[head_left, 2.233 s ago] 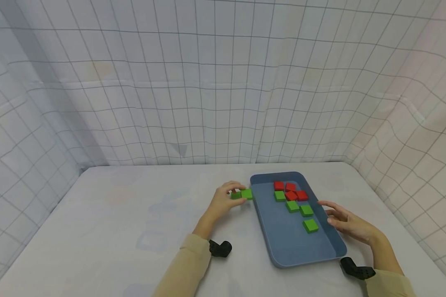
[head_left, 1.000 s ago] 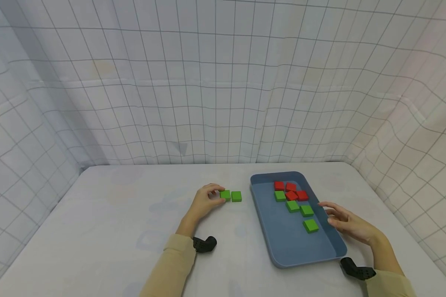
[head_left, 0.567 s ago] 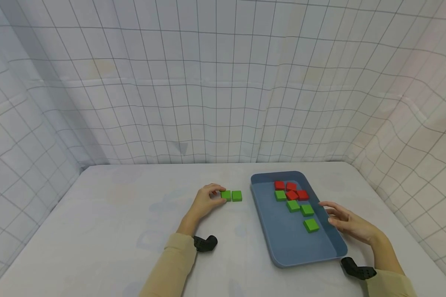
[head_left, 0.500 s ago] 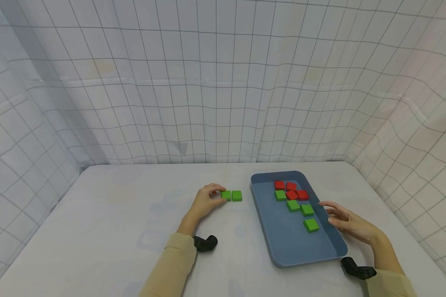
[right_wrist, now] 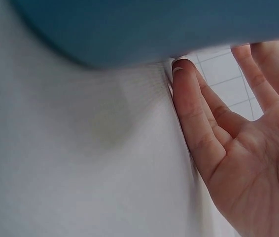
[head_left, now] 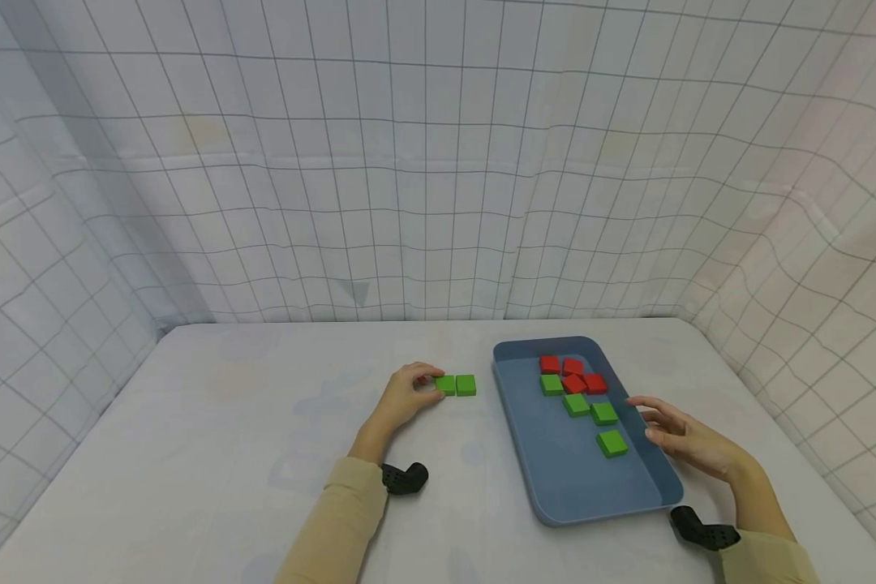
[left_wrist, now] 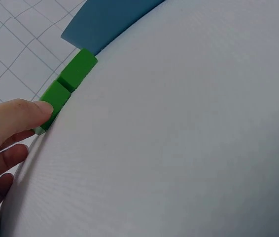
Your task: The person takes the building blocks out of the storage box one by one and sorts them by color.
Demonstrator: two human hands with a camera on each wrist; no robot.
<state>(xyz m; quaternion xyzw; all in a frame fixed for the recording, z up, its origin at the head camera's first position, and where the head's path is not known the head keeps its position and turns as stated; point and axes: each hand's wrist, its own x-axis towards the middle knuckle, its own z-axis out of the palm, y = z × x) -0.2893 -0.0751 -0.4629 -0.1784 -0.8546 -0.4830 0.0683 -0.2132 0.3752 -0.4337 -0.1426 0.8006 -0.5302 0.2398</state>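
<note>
My left hand pinches a green square block between thumb and fingers on the white table, left of the tray. A second green block lies in line with it on its right, with a narrow gap between them. In the left wrist view, the thumb presses on the side of the nearer block, and the other block sits just beyond. My right hand rests beside the right wall of the blue-grey tray, its fingers loosely bent and holding nothing.
Inside the tray are several red blocks towards the far end and several green blocks nearer. Behind the table hangs a white curtain with a grid of dark lines. A black device is on the left wrist.
Since the oldest frame my left hand and both green blocks have shifted left, away from the tray. In the last second almost nothing has moved. The right hand has stayed in place.
</note>
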